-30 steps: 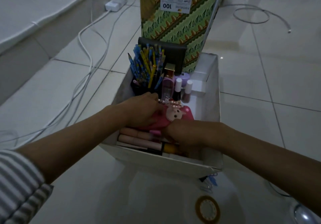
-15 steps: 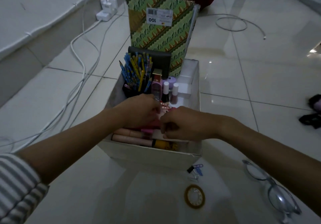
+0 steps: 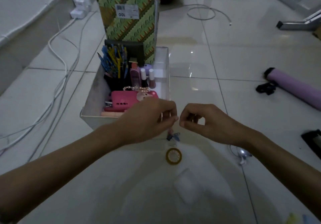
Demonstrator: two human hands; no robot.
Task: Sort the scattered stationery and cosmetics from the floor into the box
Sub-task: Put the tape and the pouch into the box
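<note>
The white box stands on the tiled floor. It holds a cup of pens, nail polish bottles, a pink pouch and a green patterned book. My left hand hovers over the box's near right corner with curled fingers; a small pinkish item hangs from its fingertips. My right hand is just to its right, fingers curled, with nothing visible in it. Binder clips and a tape roll lie on the floor below both hands.
Glasses lie under my right forearm. A purple rolled mat and a black strap are on the right. White cables run along the left to a power strip. A loose cable is coiled at the back.
Both hands have come out of the box and drawn back to its near right corner. The pink pouch stays in the box, uncovered. The camera has tilted, showing more floor on the right.
</note>
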